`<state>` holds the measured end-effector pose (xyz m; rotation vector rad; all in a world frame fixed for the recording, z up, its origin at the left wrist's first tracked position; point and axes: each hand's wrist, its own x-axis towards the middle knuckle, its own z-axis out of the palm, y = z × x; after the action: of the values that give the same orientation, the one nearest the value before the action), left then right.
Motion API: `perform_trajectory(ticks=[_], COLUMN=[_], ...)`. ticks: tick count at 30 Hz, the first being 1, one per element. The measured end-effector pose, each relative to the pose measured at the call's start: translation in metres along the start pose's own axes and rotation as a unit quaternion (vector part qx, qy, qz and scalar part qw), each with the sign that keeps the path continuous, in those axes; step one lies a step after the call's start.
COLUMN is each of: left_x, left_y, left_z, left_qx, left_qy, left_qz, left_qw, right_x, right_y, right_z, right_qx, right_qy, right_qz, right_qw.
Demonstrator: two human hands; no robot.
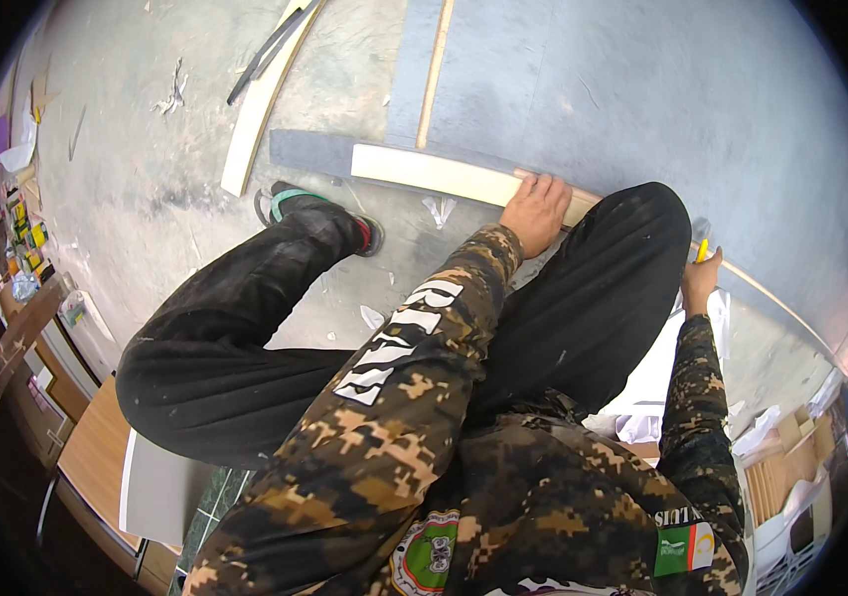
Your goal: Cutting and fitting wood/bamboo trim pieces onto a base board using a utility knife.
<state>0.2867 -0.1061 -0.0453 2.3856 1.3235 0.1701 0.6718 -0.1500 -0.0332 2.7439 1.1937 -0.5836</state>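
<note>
Clutter of yellow and black pieces [31, 236] lies at nine o'clock. A pale strip [263, 109] slants at eleven o'clock on the floor [170, 149], a dark strip [263, 58] crossing its upper part. At ten o'clock is a sandalled foot [319, 204]. The cream strip [429, 173] lies at twelve, over a grey strip [309, 151]. Near two o'clock the left hand [540, 214] rests on it, fingers close together; whether they grip I cannot tell. At three, the right hand [702, 281] has its fingers wrapped around a yellow tool [703, 249].
</note>
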Motion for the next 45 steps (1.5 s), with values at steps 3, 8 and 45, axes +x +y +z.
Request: perform_trajectory(ticks=[3,8,45], left_x=[0.001,0.001,-0.011], left_y=[0.003,0.003,-0.142], left_z=[-0.001,-0.004,-0.087], left_qx=[0.002,0.000,-0.093], left_qy=[-0.012,0.013,0.267], left_qz=[-0.013,-0.008,-0.893], left_qw=[1.000,1.000,0.350], right_x=[-0.002,-0.002,0.011], right_y=[0.006,0.010,0.018], right_z=[0.002,0.003,0.013], right_qx=[0.016,0.020,0.047], right_qy=[0.011,0.029,-0.013], right_qz=[-0.006,-0.017,0.044], right_qw=[1.000,0.999,0.998])
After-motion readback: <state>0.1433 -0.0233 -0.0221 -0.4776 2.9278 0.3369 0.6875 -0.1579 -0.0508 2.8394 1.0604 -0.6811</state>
